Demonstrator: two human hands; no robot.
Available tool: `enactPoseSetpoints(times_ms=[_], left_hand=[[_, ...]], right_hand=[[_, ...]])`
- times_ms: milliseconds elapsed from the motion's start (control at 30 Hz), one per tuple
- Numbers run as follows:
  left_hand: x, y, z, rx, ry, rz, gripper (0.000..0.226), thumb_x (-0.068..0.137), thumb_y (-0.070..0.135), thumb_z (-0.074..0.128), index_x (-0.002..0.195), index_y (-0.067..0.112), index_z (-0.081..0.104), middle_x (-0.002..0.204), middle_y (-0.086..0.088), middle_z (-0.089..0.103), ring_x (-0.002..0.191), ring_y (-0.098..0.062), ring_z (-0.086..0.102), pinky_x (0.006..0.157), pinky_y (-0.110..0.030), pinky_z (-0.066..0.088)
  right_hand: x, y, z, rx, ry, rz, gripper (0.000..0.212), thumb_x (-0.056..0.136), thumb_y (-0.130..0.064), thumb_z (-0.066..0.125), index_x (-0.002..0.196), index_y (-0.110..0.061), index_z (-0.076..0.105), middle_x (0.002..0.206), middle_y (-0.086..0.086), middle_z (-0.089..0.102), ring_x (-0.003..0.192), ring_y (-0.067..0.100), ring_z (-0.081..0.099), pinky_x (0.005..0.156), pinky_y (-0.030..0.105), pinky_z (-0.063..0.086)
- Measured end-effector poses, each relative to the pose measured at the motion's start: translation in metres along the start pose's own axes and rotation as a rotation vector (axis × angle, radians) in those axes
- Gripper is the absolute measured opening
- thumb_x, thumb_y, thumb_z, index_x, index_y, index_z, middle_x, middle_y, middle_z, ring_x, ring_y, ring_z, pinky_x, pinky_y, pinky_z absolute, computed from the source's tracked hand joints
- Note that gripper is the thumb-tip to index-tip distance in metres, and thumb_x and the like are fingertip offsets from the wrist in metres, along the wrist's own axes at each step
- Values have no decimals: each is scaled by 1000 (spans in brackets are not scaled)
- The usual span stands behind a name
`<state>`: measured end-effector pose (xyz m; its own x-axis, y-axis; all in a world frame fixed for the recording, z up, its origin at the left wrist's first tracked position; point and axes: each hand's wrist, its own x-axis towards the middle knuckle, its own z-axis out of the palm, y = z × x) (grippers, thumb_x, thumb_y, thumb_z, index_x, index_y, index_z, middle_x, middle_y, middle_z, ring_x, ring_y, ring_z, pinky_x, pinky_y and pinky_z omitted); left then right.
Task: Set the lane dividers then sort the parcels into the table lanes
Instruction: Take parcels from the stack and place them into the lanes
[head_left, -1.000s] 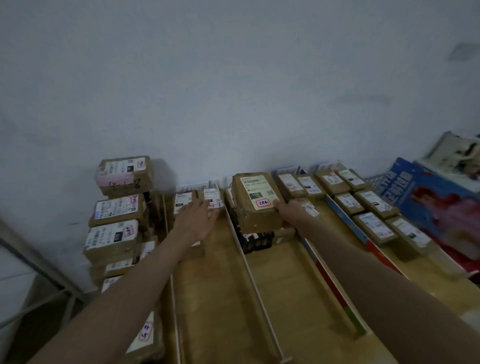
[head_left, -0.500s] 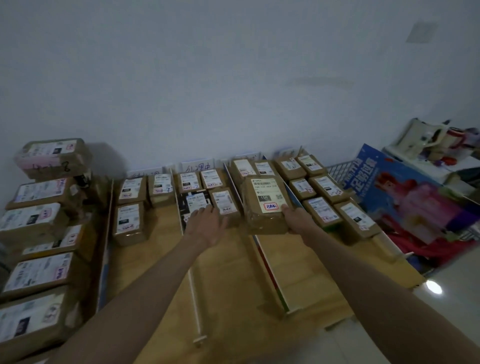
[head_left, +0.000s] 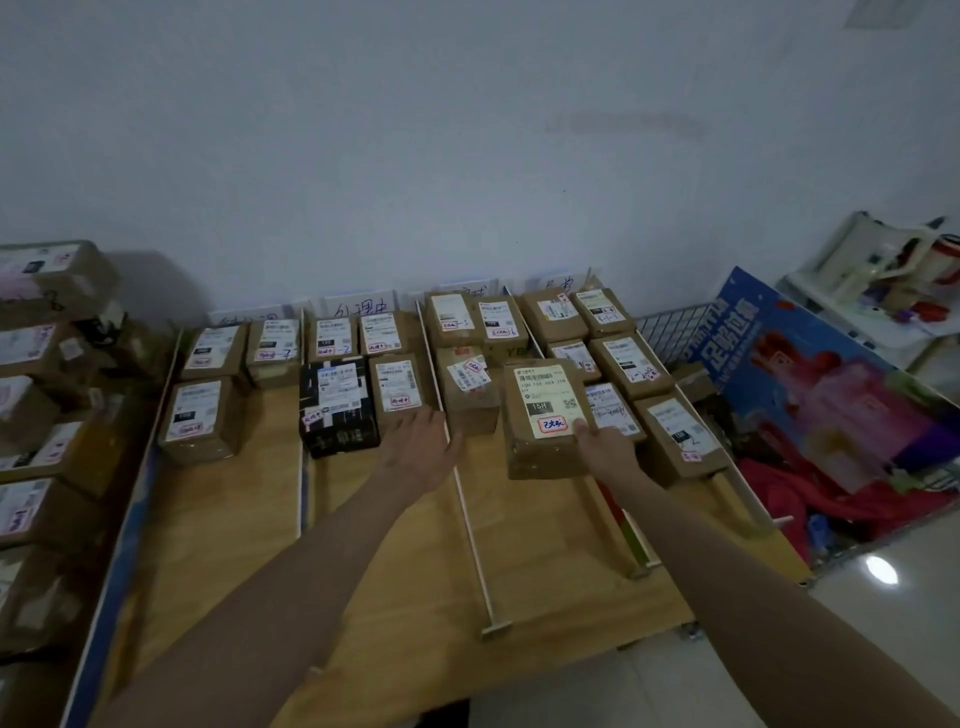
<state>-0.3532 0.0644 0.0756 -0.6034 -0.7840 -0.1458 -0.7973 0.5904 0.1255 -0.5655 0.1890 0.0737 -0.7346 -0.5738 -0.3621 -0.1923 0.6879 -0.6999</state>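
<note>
My right hand grips the near right corner of a brown labelled parcel, thumb on its top label. The parcel hovers tilted over the colour-striped divider, at the front of the third lane. My left hand reaches out, fingers relaxed and empty, beside a white lane divider and just in front of a brown parcel. Several labelled parcels fill the far ends of the lanes on the wooden table, among them a black parcel.
A stack of parcels stands at the left, past the table's blue-edged side. A blue and red poster board leans in a wire basket on the right, with a white shelf behind. Handwritten lane signs lean against the wall.
The view has pulled back and swung right, so more of the table shows. The held parcel came nearer along the third lane. My left hand drew back from the parcels, still empty.
</note>
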Motion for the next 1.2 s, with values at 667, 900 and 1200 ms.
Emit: enactPoseSetpoints(times_ms=[667, 900, 1200], left_hand=[[178, 17, 67, -169, -91, -37, 49, 102, 42, 35, 141, 13, 44, 146, -8, 43, 129, -25, 48, 109, -43, 39], [207, 18, 90, -149, -99, -82, 52, 103, 43, 31, 144, 13, 40, 153, -8, 36, 138, -24, 39, 115, -43, 32], [211, 23, 109, -174, -51, -112, 49, 101, 44, 35, 140, 18, 47, 152, -5, 38, 139, -21, 36, 114, -40, 31]], right_hand=[[196, -14, 33, -179, -122, 19, 48, 104, -43, 39, 116, -3, 62, 101, 6, 58, 90, 17, 52, 75, 27, 40], [245, -14, 58, -191, -141, 2, 48, 101, -46, 44, 116, -4, 61, 130, 16, 55, 99, 22, 56, 96, 41, 49], [273, -16, 80, -267, -211, -19, 53, 100, -48, 43, 127, -3, 49, 127, 17, 52, 111, 31, 57, 94, 47, 51]])
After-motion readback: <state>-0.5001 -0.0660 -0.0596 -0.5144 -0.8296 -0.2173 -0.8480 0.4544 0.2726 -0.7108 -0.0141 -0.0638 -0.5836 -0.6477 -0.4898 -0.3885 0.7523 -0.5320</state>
